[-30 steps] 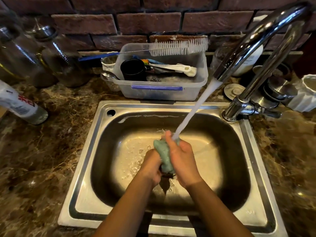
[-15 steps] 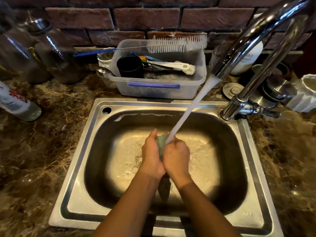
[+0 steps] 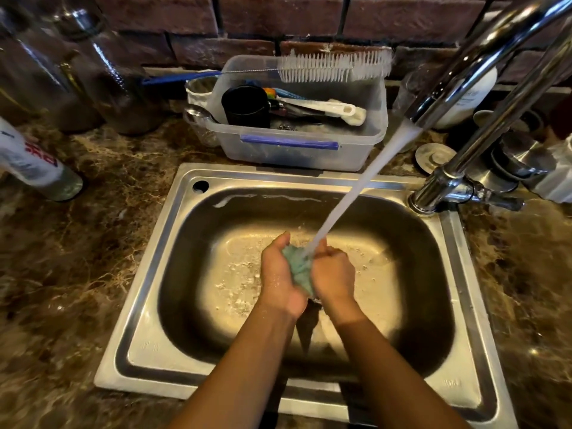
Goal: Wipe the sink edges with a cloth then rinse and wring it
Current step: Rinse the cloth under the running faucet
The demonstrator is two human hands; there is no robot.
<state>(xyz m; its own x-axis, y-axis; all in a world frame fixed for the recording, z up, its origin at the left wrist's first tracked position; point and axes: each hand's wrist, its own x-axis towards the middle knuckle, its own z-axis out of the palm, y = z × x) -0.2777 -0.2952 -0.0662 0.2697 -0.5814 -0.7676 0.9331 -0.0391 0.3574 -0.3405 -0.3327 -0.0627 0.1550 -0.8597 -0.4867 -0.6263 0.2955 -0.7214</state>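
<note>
A wet teal cloth [image 3: 298, 269] is bunched between my two hands over the middle of the steel sink [image 3: 148, 292]. My left hand [image 3: 278, 274] grips its left side and my right hand [image 3: 332, 274] grips its right side, fingers curled round it. Water runs from the chrome tap [image 3: 483, 60] in a slanted stream [image 3: 359, 187] that lands on the top of the cloth. Water drips from the cloth's lower end into the basin. Most of the cloth is hidden by my hands.
A clear plastic tub [image 3: 297, 150] with a black cup, utensils and a white bottle brush [image 3: 334, 68] stands behind the sink. Glass jars [image 3: 102, 72] and a lying bottle [image 3: 34, 165] sit at the left. Metal lids and a white bottle crowd the tap's base at the right.
My hands have kept rubbing the cloth under the stream, closing together around it and then shifting so more of the cloth shows again. The water keeps running.
</note>
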